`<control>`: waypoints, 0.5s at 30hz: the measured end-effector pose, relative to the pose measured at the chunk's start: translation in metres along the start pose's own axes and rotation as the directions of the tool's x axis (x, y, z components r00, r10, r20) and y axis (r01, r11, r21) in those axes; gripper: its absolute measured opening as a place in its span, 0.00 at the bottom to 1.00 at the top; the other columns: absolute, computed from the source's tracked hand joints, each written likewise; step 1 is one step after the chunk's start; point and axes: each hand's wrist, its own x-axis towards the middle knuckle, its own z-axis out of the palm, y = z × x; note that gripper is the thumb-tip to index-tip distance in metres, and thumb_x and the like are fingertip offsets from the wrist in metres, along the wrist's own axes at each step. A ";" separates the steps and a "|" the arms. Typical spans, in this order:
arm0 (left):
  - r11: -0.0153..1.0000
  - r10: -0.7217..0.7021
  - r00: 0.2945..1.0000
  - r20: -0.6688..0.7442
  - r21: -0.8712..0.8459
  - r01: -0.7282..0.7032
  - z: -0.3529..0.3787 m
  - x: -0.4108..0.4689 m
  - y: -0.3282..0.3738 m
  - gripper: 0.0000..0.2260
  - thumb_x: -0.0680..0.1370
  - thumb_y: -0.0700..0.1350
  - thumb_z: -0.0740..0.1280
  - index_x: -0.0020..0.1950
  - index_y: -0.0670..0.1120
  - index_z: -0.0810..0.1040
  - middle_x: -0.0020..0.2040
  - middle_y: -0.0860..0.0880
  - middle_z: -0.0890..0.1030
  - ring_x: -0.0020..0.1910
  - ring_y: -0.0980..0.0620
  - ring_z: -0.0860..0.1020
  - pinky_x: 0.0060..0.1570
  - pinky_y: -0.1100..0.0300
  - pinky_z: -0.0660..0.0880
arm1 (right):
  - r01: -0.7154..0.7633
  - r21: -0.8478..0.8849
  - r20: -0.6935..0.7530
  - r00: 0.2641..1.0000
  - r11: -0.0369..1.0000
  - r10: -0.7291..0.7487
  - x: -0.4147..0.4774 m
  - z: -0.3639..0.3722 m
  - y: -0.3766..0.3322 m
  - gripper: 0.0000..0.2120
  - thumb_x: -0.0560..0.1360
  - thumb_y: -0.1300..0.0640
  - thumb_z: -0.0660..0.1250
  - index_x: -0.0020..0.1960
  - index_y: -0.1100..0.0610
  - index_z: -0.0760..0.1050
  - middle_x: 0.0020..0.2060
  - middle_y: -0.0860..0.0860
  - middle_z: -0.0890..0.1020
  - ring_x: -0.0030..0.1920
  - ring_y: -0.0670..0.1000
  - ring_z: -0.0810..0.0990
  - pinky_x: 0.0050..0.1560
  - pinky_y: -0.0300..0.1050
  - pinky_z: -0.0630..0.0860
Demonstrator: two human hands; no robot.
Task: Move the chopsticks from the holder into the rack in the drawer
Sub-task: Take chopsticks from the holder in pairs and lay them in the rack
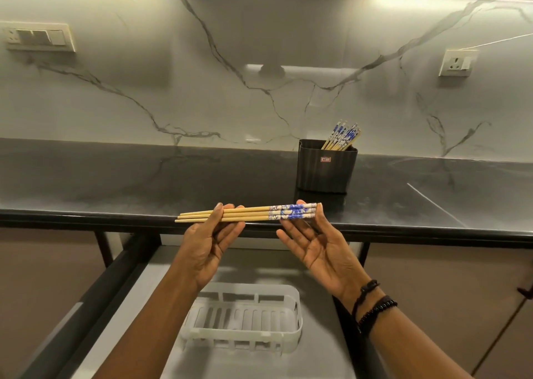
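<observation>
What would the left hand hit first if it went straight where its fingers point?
Probably nothing near: the left hand points over bare countertop toward the marble wall; height is unclear.

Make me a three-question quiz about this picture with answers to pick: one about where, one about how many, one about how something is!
1. Where is the black holder? A in a sink B on the counter C on a chair
2. How many held chopsticks? A three B one C six
3. The white rack is: A full B upside down C empty
Answers: B, it stands on the counter; A, three lie side by side between the left hand and right hand; C, nothing lies in it.
</observation>
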 end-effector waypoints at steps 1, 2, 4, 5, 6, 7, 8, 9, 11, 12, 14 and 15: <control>1.000 0.001 1.000 -0.001 0.000 -0.001 0.000 0.000 0.000 0.11 0.78 0.44 0.66 0.55 0.38 0.80 0.54 0.38 0.83 0.52 0.43 0.83 0.40 0.57 0.82 | 0.005 -0.011 0.003 1.000 1.000 -0.005 0.000 -0.001 0.000 0.17 0.76 0.47 0.65 0.59 0.55 0.82 0.60 0.61 0.81 0.61 0.58 0.81 0.53 0.50 0.81; 1.000 0.006 1.000 -0.004 0.001 -0.006 0.000 0.000 0.001 0.11 0.78 0.44 0.66 0.55 0.38 0.79 0.54 0.38 0.83 0.52 0.43 0.83 0.40 0.58 0.82 | 0.017 -0.028 -0.001 1.000 0.999 -0.017 0.000 -0.001 -0.001 0.17 0.76 0.48 0.65 0.59 0.55 0.82 0.60 0.62 0.81 0.61 0.58 0.81 0.53 0.50 0.81; 1.000 0.016 1.000 -0.012 0.019 -0.016 0.001 0.000 0.001 0.11 0.79 0.43 0.65 0.56 0.38 0.79 0.53 0.38 0.83 0.51 0.43 0.83 0.39 0.58 0.82 | 0.057 -0.082 -0.035 0.998 0.995 -0.060 0.000 -0.004 -0.002 0.15 0.76 0.51 0.65 0.58 0.56 0.82 0.59 0.63 0.81 0.59 0.59 0.82 0.50 0.48 0.82; 0.999 0.021 1.000 -0.017 0.033 -0.020 0.001 0.000 0.001 0.12 0.79 0.43 0.65 0.57 0.37 0.78 0.53 0.38 0.83 0.51 0.43 0.83 0.39 0.59 0.82 | 0.080 -0.121 -0.052 0.995 0.989 -0.087 -0.001 -0.005 -0.003 0.15 0.76 0.52 0.64 0.58 0.57 0.82 0.58 0.63 0.81 0.58 0.59 0.82 0.49 0.47 0.82; 0.999 0.024 1.000 -0.020 0.043 -0.023 0.001 0.000 0.001 0.12 0.79 0.43 0.65 0.57 0.37 0.78 0.53 0.38 0.84 0.50 0.43 0.84 0.38 0.59 0.82 | 0.103 -0.166 -0.065 0.991 0.981 -0.115 -0.001 -0.006 -0.005 0.15 0.76 0.53 0.64 0.58 0.58 0.81 0.57 0.63 0.82 0.57 0.59 0.83 0.48 0.46 0.82; 0.998 0.027 0.999 -0.023 0.052 -0.026 0.000 0.000 0.001 0.12 0.79 0.43 0.65 0.57 0.37 0.78 0.53 0.38 0.84 0.50 0.43 0.84 0.38 0.59 0.82 | 0.124 -0.216 -0.074 0.987 0.969 -0.142 -0.002 -0.005 -0.005 0.15 0.76 0.53 0.65 0.59 0.58 0.80 0.56 0.63 0.83 0.56 0.59 0.83 0.47 0.45 0.82; 0.998 0.029 0.999 -0.025 0.059 -0.027 0.000 0.000 0.000 0.12 0.79 0.43 0.65 0.57 0.36 0.78 0.52 0.38 0.84 0.49 0.44 0.84 0.38 0.59 0.82 | 0.142 -0.269 -0.082 0.982 0.953 -0.170 -0.002 -0.004 -0.006 0.15 0.75 0.53 0.66 0.58 0.58 0.80 0.55 0.62 0.83 0.54 0.58 0.84 0.46 0.44 0.83; 0.997 0.030 0.999 -0.026 0.066 -0.029 0.000 0.000 -0.001 0.12 0.79 0.43 0.65 0.57 0.36 0.78 0.52 0.38 0.84 0.49 0.44 0.84 0.38 0.59 0.82 | 0.159 -0.323 -0.091 0.976 0.933 -0.198 -0.003 -0.003 -0.006 0.15 0.73 0.53 0.68 0.57 0.57 0.80 0.53 0.61 0.84 0.52 0.57 0.85 0.45 0.43 0.83; 0.997 0.035 0.999 -0.018 0.073 -0.034 0.000 0.001 -0.002 0.12 0.79 0.43 0.65 0.56 0.36 0.78 0.52 0.38 0.84 0.48 0.45 0.84 0.38 0.60 0.82 | 0.187 -0.409 -0.112 0.961 0.893 -0.253 -0.003 -0.002 -0.005 0.15 0.71 0.54 0.70 0.56 0.57 0.80 0.50 0.60 0.85 0.50 0.55 0.86 0.43 0.40 0.83; 0.997 0.037 0.999 -0.012 0.073 -0.036 0.000 0.001 -0.002 0.12 0.79 0.43 0.65 0.56 0.36 0.78 0.52 0.38 0.84 0.48 0.45 0.85 0.38 0.60 0.82 | 0.199 -0.438 -0.119 0.954 0.877 -0.275 -0.004 -0.002 -0.005 0.15 0.70 0.55 0.70 0.56 0.58 0.80 0.49 0.59 0.86 0.49 0.56 0.86 0.42 0.40 0.83; 0.997 0.035 0.999 0.000 0.068 -0.035 -0.001 0.002 -0.001 0.12 0.79 0.43 0.65 0.56 0.36 0.78 0.52 0.38 0.84 0.48 0.45 0.84 0.39 0.60 0.82 | 0.211 -0.474 -0.120 0.946 0.855 -0.300 -0.004 -0.003 -0.005 0.15 0.69 0.57 0.70 0.56 0.58 0.80 0.48 0.58 0.86 0.50 0.56 0.86 0.42 0.40 0.83; 0.997 0.031 1.000 0.005 0.066 -0.031 -0.002 0.002 -0.001 0.12 0.79 0.43 0.65 0.57 0.36 0.78 0.53 0.38 0.84 0.49 0.45 0.84 0.39 0.59 0.82 | 0.212 -0.479 -0.117 0.946 0.852 -0.301 -0.005 -0.004 -0.006 0.15 0.69 0.58 0.70 0.55 0.58 0.80 0.48 0.58 0.86 0.50 0.56 0.86 0.42 0.40 0.83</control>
